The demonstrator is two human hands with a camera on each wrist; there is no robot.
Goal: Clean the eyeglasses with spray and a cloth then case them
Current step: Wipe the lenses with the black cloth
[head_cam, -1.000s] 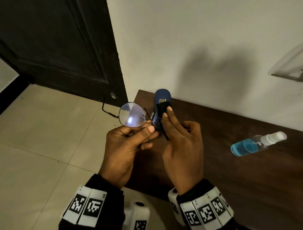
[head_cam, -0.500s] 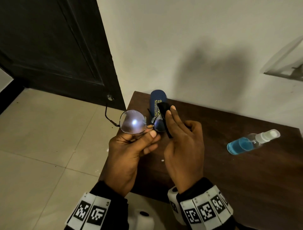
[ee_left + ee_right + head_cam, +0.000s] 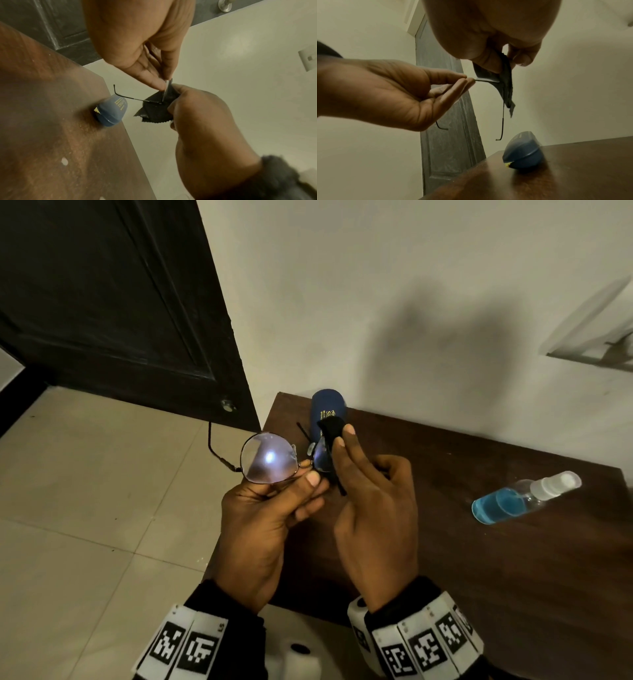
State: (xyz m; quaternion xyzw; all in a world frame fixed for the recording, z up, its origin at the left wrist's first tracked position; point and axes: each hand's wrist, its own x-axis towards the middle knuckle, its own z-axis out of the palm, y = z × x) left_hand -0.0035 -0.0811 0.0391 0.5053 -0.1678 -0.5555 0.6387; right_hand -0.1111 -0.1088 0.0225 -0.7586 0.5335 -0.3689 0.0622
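Note:
Thin metal-framed eyeglasses [image 3: 269,462] are held up over the table's left corner, temples unfolded. My left hand [image 3: 274,508] pinches the frame at the lower rim of the left lens, near the bridge. My right hand [image 3: 363,491] pinches a black cloth [image 3: 330,428] around the right lens, thumb on one side and fingers on the other; the cloth [image 3: 154,112] hangs below the lens [image 3: 506,86]. The closed blue glasses case [image 3: 327,409] lies on the table behind the hands. A clear spray bottle [image 3: 524,496] with blue liquid lies on its side at the right.
The dark wooden table [image 3: 479,559] stands against a white wall. Its left edge drops to a beige tiled floor [image 3: 85,491]. A dark door [image 3: 113,296] with a metal doorstop [image 3: 227,405] is at the left back.
The right hand's fingers have shifted slightly over the cloth on the right lens. The glasses stay in about the same place, while the view has drifted.

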